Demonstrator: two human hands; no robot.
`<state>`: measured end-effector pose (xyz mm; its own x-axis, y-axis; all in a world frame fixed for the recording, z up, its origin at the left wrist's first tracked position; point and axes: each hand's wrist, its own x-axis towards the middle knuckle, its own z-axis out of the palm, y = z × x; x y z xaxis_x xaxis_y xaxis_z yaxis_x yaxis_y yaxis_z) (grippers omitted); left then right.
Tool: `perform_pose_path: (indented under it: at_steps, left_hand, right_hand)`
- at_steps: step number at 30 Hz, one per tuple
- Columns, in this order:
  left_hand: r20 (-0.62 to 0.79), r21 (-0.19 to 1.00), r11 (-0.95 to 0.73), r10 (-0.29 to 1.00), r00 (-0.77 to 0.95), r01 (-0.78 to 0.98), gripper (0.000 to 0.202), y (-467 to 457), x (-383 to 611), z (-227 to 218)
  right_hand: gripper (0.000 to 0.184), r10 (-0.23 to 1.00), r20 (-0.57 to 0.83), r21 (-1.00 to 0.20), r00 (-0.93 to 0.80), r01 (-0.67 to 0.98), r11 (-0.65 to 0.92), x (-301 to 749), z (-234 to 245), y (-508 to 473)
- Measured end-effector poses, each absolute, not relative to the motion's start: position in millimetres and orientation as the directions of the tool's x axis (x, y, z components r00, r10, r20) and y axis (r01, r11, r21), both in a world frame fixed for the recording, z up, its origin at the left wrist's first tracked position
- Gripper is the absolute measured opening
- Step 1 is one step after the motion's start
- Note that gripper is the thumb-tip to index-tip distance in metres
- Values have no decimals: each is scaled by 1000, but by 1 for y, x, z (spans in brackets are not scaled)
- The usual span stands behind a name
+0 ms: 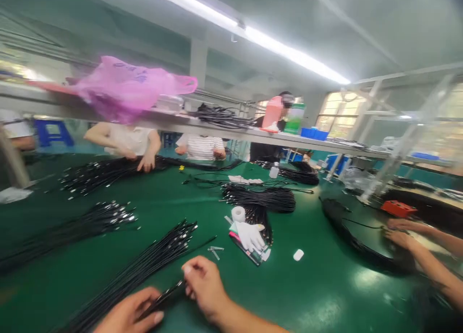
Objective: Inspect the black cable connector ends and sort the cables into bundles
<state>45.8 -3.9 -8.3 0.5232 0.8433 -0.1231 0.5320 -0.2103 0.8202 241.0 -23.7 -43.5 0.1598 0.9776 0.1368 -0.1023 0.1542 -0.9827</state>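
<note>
We had our left hand (132,313) closed around a gathered stretch of a long bundle of thin black cables with silver metal tips (144,265), low in the head view. Our right hand (206,287) was just beside it, fingers curled at the end of that stretch, though we could not tell whether they pinched it. The bundle lay across the green tabletop (307,294), its metal tips fanned toward the far side. It looked light and limp, so the strands would likely sag and slip apart if lifted by the ends; a firm hold around the gathered middle seemed safest, with the tips left free.

Near the bundle lay small silver metal pieces (215,251), a white cotton glove (249,235) on a small stack of papers, and a roll of white tape (238,214). Beyond them sat a coiled hank of black cable (258,200). A co-worker's two hands (401,234) rested on a dark heap of cable (361,236) to our right, and a pink plastic bag (123,87) hung over a shelf across the tabletop.
</note>
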Motion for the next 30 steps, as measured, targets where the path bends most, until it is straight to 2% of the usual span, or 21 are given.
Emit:
perform_pose_path:
  at_steps: [3,6,8,15,22,30]
  left_hand:
    - [-135,899,-137,817,560,417,42,-11,45,3]
    - [-266,936,76,789,554,342,48,-13,42,4]
    - [-292,944,135,768,570,301,50,-14,39,1]
    - [-265,964,206,749,608,167,47,-16,37,-5]
    - [-269,944,325,668,694,53,41,-11,28,3]
    - [-286,944,326,722,629,55,46,-7,29,-1]
  right_hand:
    - [57,991,86,-976,106,-190,105,246,-46,-31]
    - [47,997,59,-973,38,-221,66,254,-50,-39]
    - [42,999,42,-971,23,-233,46,258,-51,-44]
    - [36,993,58,-972,100,-220,79,267,-46,-58]
    - [30,996,51,-969,76,-236,67,274,-48,-61]
    - [27,994,62,-953,86,-290,84,274,-53,-57]
